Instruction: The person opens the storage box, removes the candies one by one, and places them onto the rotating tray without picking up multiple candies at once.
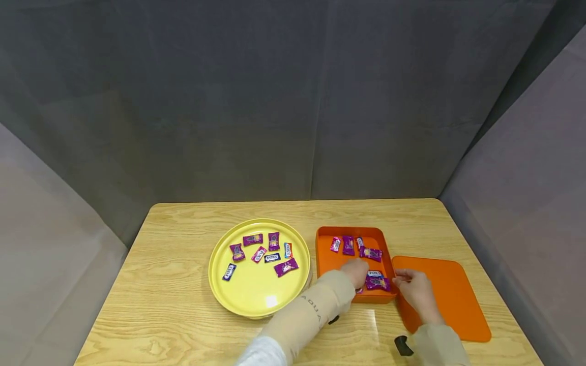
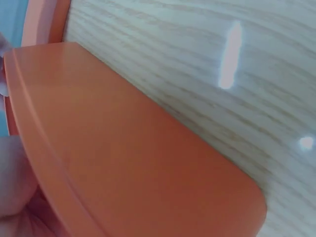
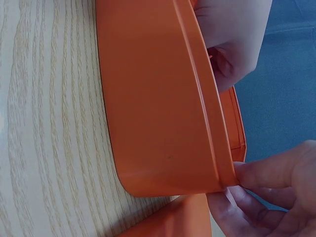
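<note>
An orange square box [image 1: 327,262] stands on the table with several wrapped candies in it, among them a pink one [image 1: 335,244] and purple ones [image 1: 371,253]. My left hand [image 1: 356,272] reaches down into the box over its near side, beside a purple candy [image 1: 378,283]. Its fingertips are hidden by the box wall, so whether they hold a candy does not show. At the box's right side, my right hand [image 1: 415,292] pinches the rim near the front corner, with the thumb [image 3: 261,173] at the rim and fingers below it.
Left of the box stands a round yellow tray [image 1: 244,297] with several wrapped candies spread on it. A flat orange lid [image 1: 458,300] lies right of the box, partly under my right hand. Grey cloth [image 1: 238,112] hangs behind the wooden table [image 1: 151,284].
</note>
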The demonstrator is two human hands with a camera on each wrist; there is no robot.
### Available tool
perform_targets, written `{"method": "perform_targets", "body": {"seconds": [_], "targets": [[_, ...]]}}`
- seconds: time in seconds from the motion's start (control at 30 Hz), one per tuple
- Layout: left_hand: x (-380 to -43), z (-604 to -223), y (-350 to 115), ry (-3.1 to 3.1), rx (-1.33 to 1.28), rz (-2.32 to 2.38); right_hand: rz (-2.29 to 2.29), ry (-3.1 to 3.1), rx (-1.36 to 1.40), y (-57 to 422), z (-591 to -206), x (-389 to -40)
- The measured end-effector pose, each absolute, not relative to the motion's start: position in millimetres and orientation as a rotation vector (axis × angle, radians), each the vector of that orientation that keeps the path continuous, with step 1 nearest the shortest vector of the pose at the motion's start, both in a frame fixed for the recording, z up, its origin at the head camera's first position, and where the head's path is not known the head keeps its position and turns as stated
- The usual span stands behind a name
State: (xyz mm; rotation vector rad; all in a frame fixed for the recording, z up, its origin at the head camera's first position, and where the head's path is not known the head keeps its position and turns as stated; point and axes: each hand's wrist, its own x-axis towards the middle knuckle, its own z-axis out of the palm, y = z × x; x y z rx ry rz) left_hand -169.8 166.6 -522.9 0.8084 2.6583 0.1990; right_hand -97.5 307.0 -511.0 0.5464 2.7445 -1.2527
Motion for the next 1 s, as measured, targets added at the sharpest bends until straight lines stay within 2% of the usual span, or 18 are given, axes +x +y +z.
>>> {"method": "perform_targets", "body": {"seconds": [0.07, 0.27, 0.63, 1.0], "targets": [[-170, -523, 167, 2.676, 0.814, 0.171, -1.258, 2.742, 0.554, 312, -522, -101], [-168, -521, 166, 2.656, 0.789, 0.199, -1.186, 2.823, 0.548, 345, -588, -119], [-168, -523, 166, 2.62, 0.731, 0.358, -1.244, 2.759, 0.604, 307, -518, -100], [-181, -525, 158, 2.612, 0.726, 0.45, -1.228, 2.755, 0.586, 311, -523, -102]]}}
